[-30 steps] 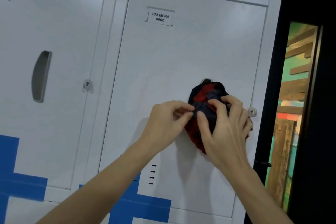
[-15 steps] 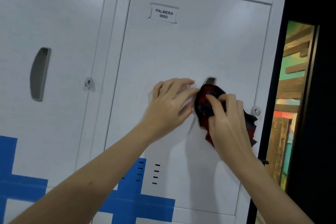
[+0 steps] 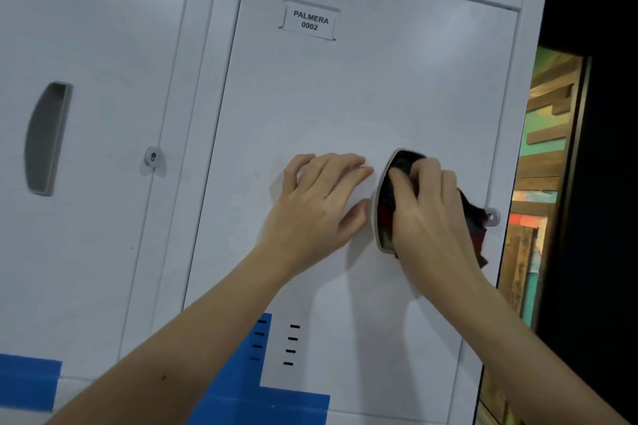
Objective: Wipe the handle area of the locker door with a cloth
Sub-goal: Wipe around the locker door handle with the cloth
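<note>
White locker door [image 3: 345,107], shut, label [image 3: 309,20] reading "PALMERA 0002" high above both hands. Recessed handle [image 3: 381,214], a curved grey-rimmed pocket, sits on the door's right side.

Right hand [image 3: 428,217] over the handle. Its fingers [image 3: 426,171] are curled and clenched around a dark red and navy cloth [image 3: 474,221], pressing the bunched part into the upper half of the recess. Fingertips point up and left, into the pocket; thumb lies along the left rim. Cloth fills the pocket under and left of the fingers, dark at the top, red lower down. A loose tail of it hangs out to the right of the knuckles and down past the heel of the hand, reaching toward the small metal lock tab [image 3: 492,216] at the door's right edge. Whether cloth and tab touch, cannot tell.

Left hand [image 3: 317,207] flat on the door just left of the handle, fingers [image 3: 341,167] released and spread, holding nothing. Fingertips end just short of the handle rim; thumb tip near the rim's lower left.

Below the hands: short black vent slots [image 3: 292,344] and blue tape [image 3: 262,400]. Far left of the left hand, a neighbouring door [image 3: 86,45] with its own handle recess [image 3: 45,138] and lock tab [image 3: 153,156].
</note>
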